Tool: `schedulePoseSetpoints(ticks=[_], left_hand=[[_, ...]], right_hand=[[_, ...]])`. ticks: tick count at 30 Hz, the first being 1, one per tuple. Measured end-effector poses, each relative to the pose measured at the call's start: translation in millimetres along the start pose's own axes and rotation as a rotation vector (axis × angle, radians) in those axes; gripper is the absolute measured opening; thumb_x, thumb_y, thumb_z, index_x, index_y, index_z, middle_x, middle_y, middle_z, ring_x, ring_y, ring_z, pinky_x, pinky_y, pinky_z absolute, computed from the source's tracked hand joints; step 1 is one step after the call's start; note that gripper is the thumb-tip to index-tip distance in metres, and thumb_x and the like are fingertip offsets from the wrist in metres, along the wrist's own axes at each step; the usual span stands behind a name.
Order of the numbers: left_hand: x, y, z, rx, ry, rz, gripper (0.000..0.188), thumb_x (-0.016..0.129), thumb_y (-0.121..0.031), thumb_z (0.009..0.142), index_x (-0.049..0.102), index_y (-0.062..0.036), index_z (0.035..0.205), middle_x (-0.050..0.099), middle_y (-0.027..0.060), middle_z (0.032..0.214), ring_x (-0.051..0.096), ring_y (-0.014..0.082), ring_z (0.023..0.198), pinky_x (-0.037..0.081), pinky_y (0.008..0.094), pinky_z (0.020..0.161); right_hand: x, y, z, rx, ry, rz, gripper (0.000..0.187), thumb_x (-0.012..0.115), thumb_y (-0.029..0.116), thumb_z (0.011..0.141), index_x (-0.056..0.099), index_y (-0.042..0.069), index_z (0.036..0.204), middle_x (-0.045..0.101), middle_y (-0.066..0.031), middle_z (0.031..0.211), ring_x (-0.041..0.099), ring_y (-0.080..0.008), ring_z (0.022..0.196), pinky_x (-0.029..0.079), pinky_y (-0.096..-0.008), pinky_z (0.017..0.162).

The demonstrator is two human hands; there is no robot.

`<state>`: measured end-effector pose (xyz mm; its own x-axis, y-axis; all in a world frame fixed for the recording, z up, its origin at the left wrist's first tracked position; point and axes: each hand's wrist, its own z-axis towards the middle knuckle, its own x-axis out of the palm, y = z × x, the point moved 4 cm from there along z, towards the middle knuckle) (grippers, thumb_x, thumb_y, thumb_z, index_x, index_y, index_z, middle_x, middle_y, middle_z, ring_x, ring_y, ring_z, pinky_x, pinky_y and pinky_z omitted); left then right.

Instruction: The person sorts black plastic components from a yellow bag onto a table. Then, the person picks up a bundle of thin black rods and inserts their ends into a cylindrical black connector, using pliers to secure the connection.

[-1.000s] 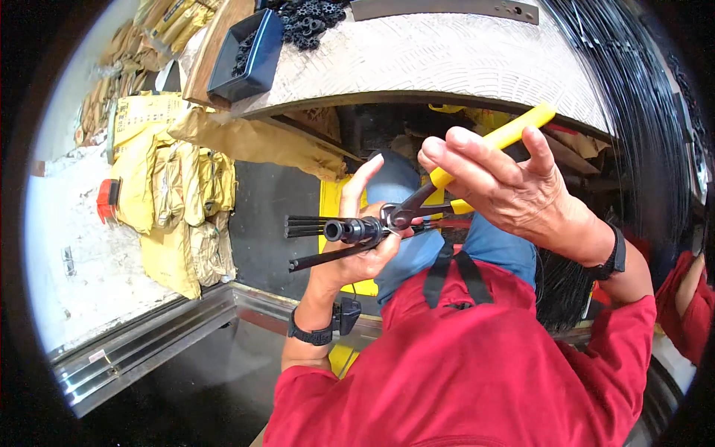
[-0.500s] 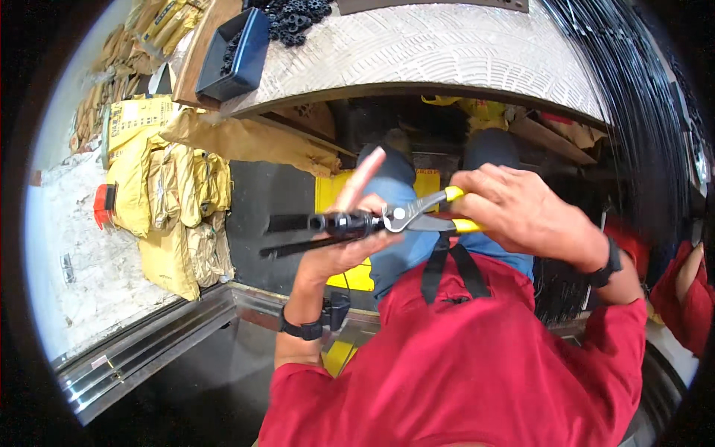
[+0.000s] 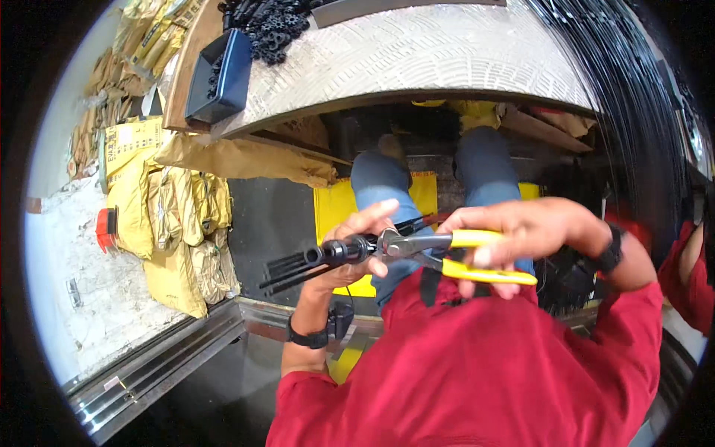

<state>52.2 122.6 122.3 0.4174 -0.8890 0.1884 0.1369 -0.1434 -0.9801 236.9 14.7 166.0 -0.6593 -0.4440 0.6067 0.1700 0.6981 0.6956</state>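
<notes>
My left hand [image 3: 360, 222] is wrapped round a black moulded piece [image 3: 337, 251] with hollow round ends and several thin rods sticking out to the left. More thin black lengths show beyond the fingers, on the right. My right hand [image 3: 532, 227] grips a pair of cutting pliers [image 3: 421, 243] by its yellow handles, which stand somewhat apart. The metal head of the pliers meets the right end of the black piece, beside my left fingertips. Whether the jaws are closed on it is too small to tell.
Ahead is a bench with a pale, patterned top [image 3: 417, 56], holding a heap of small black parts [image 3: 272, 26] and a dark blue bin [image 3: 227, 82]. Yellow sacks [image 3: 134, 201] lie at left. Long black strands [image 3: 611, 82] hang at right, near another person's red sleeve [image 3: 681, 294].
My right hand has come nearer to me and turned, and the plier handles now point right and slightly down. The black piece has tilted, its left end lower.
</notes>
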Motion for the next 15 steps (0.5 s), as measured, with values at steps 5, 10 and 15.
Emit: schedulePoseSetpoints(ticks=[5,10,15], left_hand=[[-5.3,0.2,-4.8,0.095,-0.172,0.132,0.055,0.07,-0.043,0.071,0.056,-0.0015,0.104,0.056,0.0086,0.1,0.053,0.0163,0.089,0.043,0.0289,0.078],[2.9,-2.7,-5.2,0.075,-0.341,0.245,0.061,0.064,-0.048,0.075,0.047,0.0007,0.107,0.052,0.0098,0.098,0.055,0.0136,0.085,0.054,0.0245,0.066],[0.2,-0.9,-10.2,0.059,-0.356,0.166,0.055,0.064,-0.04,0.078,0.043,-0.0021,0.112,0.047,0.0078,0.105,0.053,0.0118,0.089,0.053,0.0259,0.07]], right_hand=[[-4.9,24.6,-4.6,-0.44,-0.207,-0.653,0.075,0.067,0.035,0.077,0.023,0.01,0.133,0.057,-0.0141,0.096,0.06,-0.021,0.066,0.049,-0.031,0.052],[9.4,25.6,7.3,-0.411,-0.743,-1.853,0.023,0.053,0.014,0.072,0.057,0.008,0.094,0.05,-0.0095,0.1,0.051,-0.0228,0.097,0.041,-0.0356,0.081],[17.1,47.7,11.7,-0.437,-0.823,-2.021,0.023,0.052,0.014,0.072,0.054,0.006,0.094,0.049,-0.0107,0.098,0.05,-0.0226,0.088,0.04,-0.035,0.076]])
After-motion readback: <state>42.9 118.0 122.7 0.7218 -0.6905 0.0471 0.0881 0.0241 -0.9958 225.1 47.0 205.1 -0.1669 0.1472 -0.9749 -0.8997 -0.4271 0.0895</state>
